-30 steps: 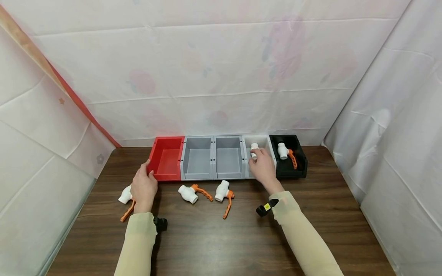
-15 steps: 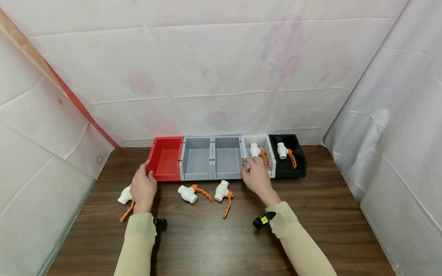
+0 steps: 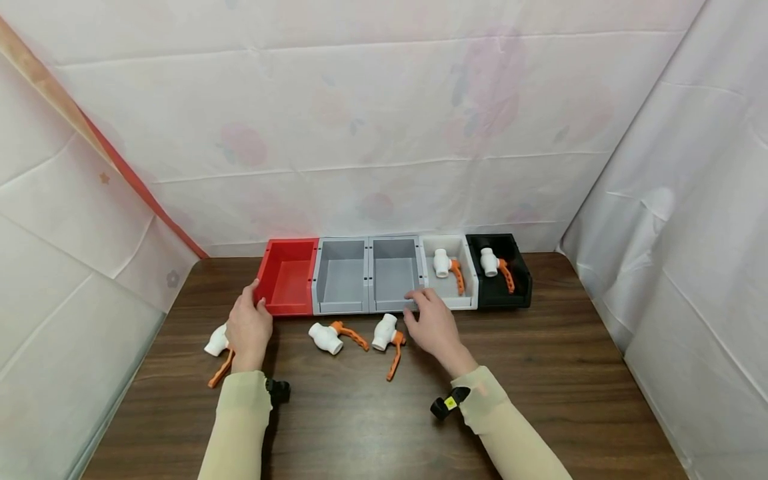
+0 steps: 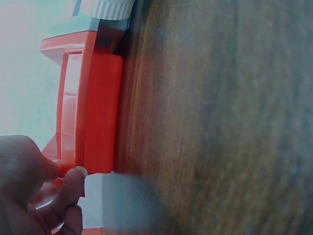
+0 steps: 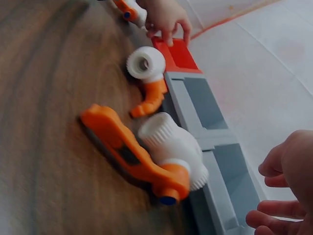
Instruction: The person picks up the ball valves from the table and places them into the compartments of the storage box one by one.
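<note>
At the left end of the bin row, my left hand [image 3: 249, 330] pinches the front corner of the red bin [image 3: 291, 270] between thumb and fingers, as the left wrist view shows. My right hand [image 3: 438, 333] hovers by the front of the right grey bin [image 3: 396, 267], fingers spread and holding nothing. Closest to it on the table is a white ball valve [image 3: 385, 332] with an orange lever. A second ball valve [image 3: 327, 338] lies farther left. Partly behind my left hand is another ball valve [image 3: 218, 340].
One ball valve [image 3: 442, 264] lies in the white bin [image 3: 443, 298], and one ball valve [image 3: 489, 263] in the black bin [image 3: 501, 301]. A left grey bin [image 3: 342, 267] joins the red one. A patterned cloth [image 3: 384, 133] hangs behind the table [image 3: 360, 427].
My right hand has let go of a ball valve in the white bin and moved left and toward me, out past the bin fronts. My left hand has stayed on the red bin.
</note>
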`<action>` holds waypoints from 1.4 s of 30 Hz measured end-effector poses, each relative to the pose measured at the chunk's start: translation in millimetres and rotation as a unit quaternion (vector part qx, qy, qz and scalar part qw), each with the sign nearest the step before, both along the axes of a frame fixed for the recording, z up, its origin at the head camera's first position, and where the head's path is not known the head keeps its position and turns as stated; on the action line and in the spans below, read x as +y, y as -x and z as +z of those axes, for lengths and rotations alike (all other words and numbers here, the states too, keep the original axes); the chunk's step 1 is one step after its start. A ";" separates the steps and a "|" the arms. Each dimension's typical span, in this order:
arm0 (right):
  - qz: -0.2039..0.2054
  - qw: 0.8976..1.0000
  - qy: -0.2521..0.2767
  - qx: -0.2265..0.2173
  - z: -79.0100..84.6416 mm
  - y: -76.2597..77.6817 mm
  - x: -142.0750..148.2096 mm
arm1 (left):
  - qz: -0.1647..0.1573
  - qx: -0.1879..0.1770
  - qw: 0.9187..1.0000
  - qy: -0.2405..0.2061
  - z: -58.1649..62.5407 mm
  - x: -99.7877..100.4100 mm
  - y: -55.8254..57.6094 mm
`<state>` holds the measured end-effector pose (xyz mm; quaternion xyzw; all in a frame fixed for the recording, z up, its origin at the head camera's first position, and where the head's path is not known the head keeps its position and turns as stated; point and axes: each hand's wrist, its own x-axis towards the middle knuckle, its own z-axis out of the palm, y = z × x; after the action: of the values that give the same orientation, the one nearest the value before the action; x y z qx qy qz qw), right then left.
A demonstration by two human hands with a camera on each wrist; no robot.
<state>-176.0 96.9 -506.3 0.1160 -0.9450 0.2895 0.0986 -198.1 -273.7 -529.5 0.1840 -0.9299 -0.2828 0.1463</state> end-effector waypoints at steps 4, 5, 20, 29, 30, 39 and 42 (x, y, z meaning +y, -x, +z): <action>0.022 1.000 -0.015 -0.011 -4.1 -6.2 -7.0 | 0.002 -0.002 1.000 0.000 0.8 0.0 -0.3; 0.027 0.999 -0.017 -0.013 -5.0 -7.6 -8.5 | 0.001 -0.003 1.000 0.000 1.0 0.2 -0.3; 0.067 0.997 -0.036 -0.030 -16.0 -20.7 -24.2 | -0.003 0.002 1.000 0.001 -1.9 -1.0 2.2; 0.071 0.995 -0.056 -0.050 -20.4 -24.0 -31.8 | -0.003 0.013 1.000 0.002 -2.5 -0.6 0.8; 0.072 0.994 -0.057 -0.052 -20.0 -24.0 -32.5 | -0.003 0.013 1.000 0.003 -2.3 -0.6 0.8; 0.080 0.994 -0.057 -0.052 -20.9 -25.1 -36.9 | -0.001 0.005 1.000 -0.003 -0.5 0.3 0.2; 0.080 0.994 -0.054 -0.049 -22.0 -26.2 -37.9 | -0.003 0.009 1.000 -0.003 0.3 1.6 0.1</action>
<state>-149.8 59.0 -528.3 0.1817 -0.9507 0.2502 0.0229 -198.1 -272.1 -529.3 0.1793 -0.9281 -0.2880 0.1536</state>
